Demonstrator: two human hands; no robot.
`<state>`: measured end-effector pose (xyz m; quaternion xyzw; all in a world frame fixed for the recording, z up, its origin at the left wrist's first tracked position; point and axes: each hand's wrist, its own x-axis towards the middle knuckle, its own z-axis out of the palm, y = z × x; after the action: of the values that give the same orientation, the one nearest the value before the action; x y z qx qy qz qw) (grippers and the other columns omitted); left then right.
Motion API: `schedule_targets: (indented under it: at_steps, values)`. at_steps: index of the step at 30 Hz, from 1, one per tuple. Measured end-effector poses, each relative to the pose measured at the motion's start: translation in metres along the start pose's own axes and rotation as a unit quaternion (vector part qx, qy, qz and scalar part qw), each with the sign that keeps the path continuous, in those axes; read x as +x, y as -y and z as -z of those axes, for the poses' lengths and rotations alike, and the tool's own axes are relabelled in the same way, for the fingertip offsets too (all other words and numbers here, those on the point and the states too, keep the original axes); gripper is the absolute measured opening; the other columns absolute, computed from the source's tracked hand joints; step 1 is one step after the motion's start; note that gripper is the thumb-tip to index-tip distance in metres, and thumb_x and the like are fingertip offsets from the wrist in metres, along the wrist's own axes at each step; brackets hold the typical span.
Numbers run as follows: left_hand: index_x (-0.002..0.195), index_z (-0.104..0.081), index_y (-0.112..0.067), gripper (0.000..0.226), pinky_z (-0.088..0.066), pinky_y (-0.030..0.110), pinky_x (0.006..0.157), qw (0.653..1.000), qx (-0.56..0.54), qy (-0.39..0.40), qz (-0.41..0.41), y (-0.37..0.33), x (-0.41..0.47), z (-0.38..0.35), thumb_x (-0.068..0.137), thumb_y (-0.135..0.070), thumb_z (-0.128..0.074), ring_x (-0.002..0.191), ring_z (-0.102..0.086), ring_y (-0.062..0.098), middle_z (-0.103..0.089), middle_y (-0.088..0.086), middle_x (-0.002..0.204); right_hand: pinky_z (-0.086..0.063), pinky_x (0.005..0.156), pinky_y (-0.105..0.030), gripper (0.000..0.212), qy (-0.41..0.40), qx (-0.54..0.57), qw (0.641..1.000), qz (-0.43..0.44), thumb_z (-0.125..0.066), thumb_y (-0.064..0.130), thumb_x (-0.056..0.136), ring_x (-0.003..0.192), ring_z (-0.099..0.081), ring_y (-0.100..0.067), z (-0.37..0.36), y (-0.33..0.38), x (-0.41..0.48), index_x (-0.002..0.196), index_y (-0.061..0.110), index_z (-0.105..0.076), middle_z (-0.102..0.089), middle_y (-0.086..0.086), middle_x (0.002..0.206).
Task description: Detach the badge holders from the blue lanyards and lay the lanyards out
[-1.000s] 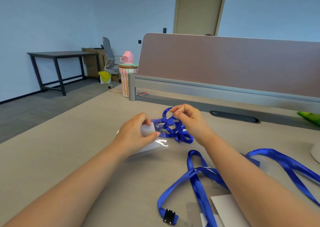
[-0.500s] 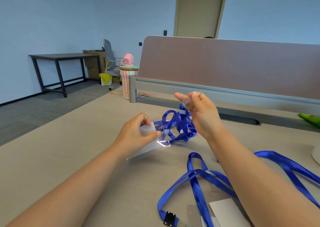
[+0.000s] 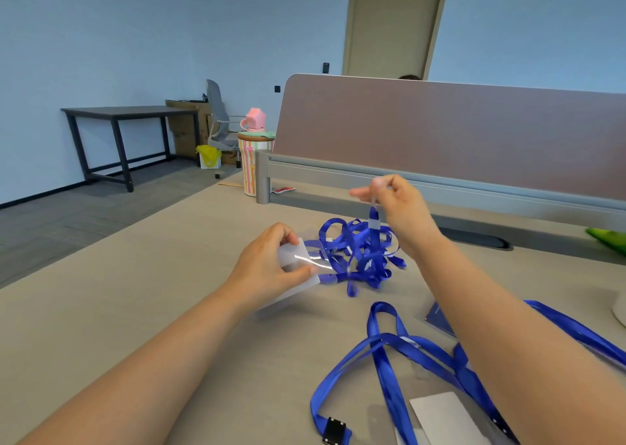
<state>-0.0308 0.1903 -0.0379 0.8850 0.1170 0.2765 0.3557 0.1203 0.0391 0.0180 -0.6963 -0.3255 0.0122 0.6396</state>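
On the beige desk [image 3: 135, 309], the left hand [image 3: 261, 270] pinches a clear badge holder [image 3: 294, 255] and the right hand [image 3: 403, 207] pinches up one end of the tangled blue lanyard [image 3: 359, 258] at mid-desk; pulling harder may tighten its knots.

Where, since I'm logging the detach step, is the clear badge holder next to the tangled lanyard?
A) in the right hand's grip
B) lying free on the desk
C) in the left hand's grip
C: the left hand pinches the badge holder between thumb and fingers; the right hand pinches the lanyard.
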Motion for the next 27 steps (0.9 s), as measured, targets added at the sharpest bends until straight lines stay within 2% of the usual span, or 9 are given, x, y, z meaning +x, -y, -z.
schedule_targets:
  at_steps: [4,7,11,14,16,18,21,24,27]
  values:
    - [0.095,-0.043,-0.028,0.041,-0.039,0.009,0.064,0.999,-0.026,-0.027,0.011,-0.002,0.000,0.004,0.072,-0.030,-0.076,0.082,-0.047,0.002,-0.044,-0.022,0.089,-0.050,0.071,-0.012,0.026,0.029,0.095,0.995,0.013,-0.032,0.029,0.101,0.076,-0.069,-0.001,-0.003,0.024,0.023,0.085,0.015,-0.047,-0.069,0.001,0.096]
    - [0.097,-0.042,-0.028,0.040,-0.040,0.010,0.063,0.998,-0.042,-0.038,0.022,-0.002,0.001,0.007,0.074,-0.028,-0.075,0.087,-0.047,0.009,-0.045,-0.014,0.096,-0.051,0.070,-0.014,0.025,0.001,0.157,0.987,0.031,-0.032,0.027,0.101,0.072,-0.069,-0.002,-0.012,0.036,0.036,0.083,0.015,-0.045,-0.068,0.000,0.090]
    - [0.099,-0.044,-0.026,0.035,-0.045,0.020,0.070,0.994,-0.089,-0.056,0.018,-0.002,0.004,0.014,0.078,-0.025,-0.071,0.096,-0.049,0.015,-0.047,-0.008,0.103,-0.044,0.054,-0.023,0.021,0.039,0.061,0.997,0.011,-0.043,0.026,0.098,0.046,-0.053,-0.004,-0.029,0.029,0.029,0.079,0.017,-0.045,-0.058,-0.002,0.063]
    - [0.099,-0.044,-0.026,0.035,-0.043,0.016,0.069,0.993,-0.102,-0.059,0.006,-0.001,0.005,0.020,0.078,-0.024,-0.072,0.094,-0.048,0.012,-0.046,-0.014,0.096,-0.039,0.043,-0.016,0.017,0.100,-0.050,0.994,-0.005,-0.057,0.024,0.091,0.036,-0.042,-0.002,-0.039,0.013,0.010,0.076,0.018,-0.052,-0.055,0.000,0.057]
    - [0.100,-0.043,-0.027,0.037,-0.041,0.012,0.067,0.995,-0.088,-0.056,0.008,-0.001,0.006,0.022,0.078,-0.025,-0.072,0.095,-0.046,0.011,-0.044,-0.018,0.094,-0.038,0.040,-0.013,0.013,0.131,-0.063,0.989,-0.018,-0.064,0.019,0.085,0.035,-0.042,-0.002,-0.045,0.002,0.000,0.075,0.016,-0.057,-0.059,0.000,0.057]
    - [0.099,-0.042,-0.028,0.037,-0.040,0.009,0.066,0.996,-0.068,-0.054,0.006,0.000,0.006,0.024,0.077,-0.025,-0.072,0.095,-0.045,0.009,-0.042,-0.021,0.091,-0.040,0.043,-0.012,0.008,0.142,-0.056,0.988,-0.018,-0.068,0.016,0.081,0.041,-0.048,-0.002,-0.049,-0.005,-0.006,0.077,0.016,-0.062,-0.063,0.002,0.062]
    - [0.099,-0.042,-0.029,0.039,-0.040,0.010,0.066,0.998,-0.027,-0.050,0.001,0.003,0.008,0.027,0.076,-0.026,-0.073,0.098,-0.045,0.009,-0.045,-0.015,0.096,-0.049,0.061,-0.012,0.011,0.151,-0.062,0.986,-0.020,-0.069,0.011,0.080,0.067,-0.062,0.000,-0.054,-0.012,-0.009,0.091,0.011,-0.070,-0.069,0.001,0.085]
    - [0.097,-0.043,-0.031,0.039,-0.045,0.023,0.077,0.999,0.003,-0.043,-0.004,0.007,0.009,0.030,0.074,-0.030,-0.074,0.103,-0.045,0.012,-0.045,-0.014,0.102,-0.050,0.070,-0.004,0.029,0.167,-0.092,0.982,-0.016,-0.064,0.008,0.084,0.085,-0.062,-0.002,-0.056,-0.016,-0.014,0.113,0.005,-0.066,-0.065,0.004,0.105]
    - [0.094,-0.044,-0.032,0.039,-0.046,0.028,0.084,0.999,0.007,-0.029,-0.018,0.008,0.009,0.031,0.072,-0.031,-0.076,0.101,-0.044,0.010,-0.044,-0.023,0.091,-0.046,0.073,-0.003,0.030,0.196,-0.162,0.967,0.019,-0.056,0.008,0.090,0.093,-0.057,-0.004,-0.059,-0.017,-0.020,0.119,0.010,-0.063,-0.062,0.008,0.109]
